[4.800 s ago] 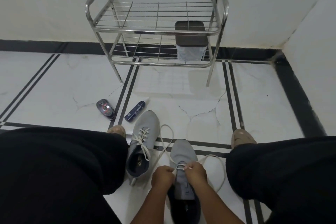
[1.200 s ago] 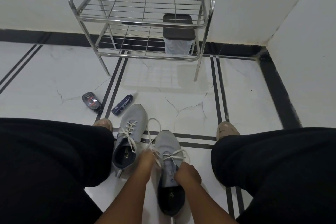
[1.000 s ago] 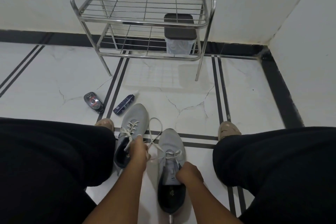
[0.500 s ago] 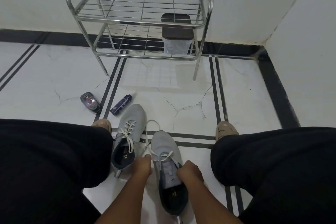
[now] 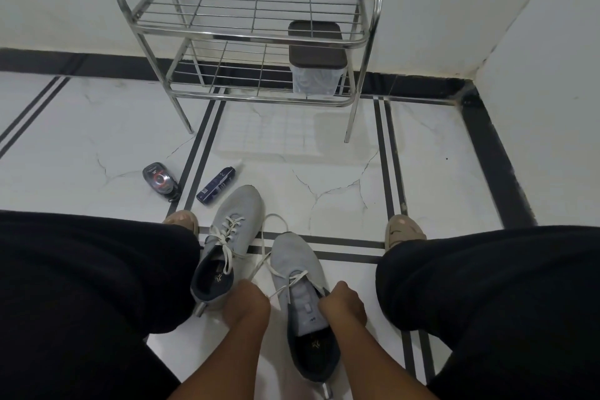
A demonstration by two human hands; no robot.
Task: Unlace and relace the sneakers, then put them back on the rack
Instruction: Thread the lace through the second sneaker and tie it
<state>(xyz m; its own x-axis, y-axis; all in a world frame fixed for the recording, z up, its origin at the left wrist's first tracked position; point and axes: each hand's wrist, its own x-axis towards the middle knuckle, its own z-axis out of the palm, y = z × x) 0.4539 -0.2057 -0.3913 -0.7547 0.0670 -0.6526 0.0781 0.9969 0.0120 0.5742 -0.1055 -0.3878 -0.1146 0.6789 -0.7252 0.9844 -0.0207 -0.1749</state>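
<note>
Two grey sneakers lie on the white floor between my knees. The left sneaker (image 5: 232, 230) is fully laced with a white lace. The right sneaker (image 5: 300, 282) has its white lace (image 5: 287, 279) crossed low over the tongue, with a loose loop trailing toward the toe. My left hand (image 5: 248, 304) grips one lace end just left of this shoe. My right hand (image 5: 342, 304) grips the shoe's right eyelet edge, fingers curled; whether it also holds a lace end is hidden. The steel shoe rack (image 5: 253, 39) stands against the far wall.
A dark-lidded clear container (image 5: 315, 65) sits on the rack's lower shelf. A round polish tin (image 5: 159, 179) and a blue tube (image 5: 216, 185) lie on the floor left of the shoes. My black-trousered knees flank the sneakers. A wall corner rises at right.
My left hand pulled the lace up and leftward, then came back down beside the right sneaker. The lace now crosses the tongue. My right hand has stayed on the shoe's right edge.
</note>
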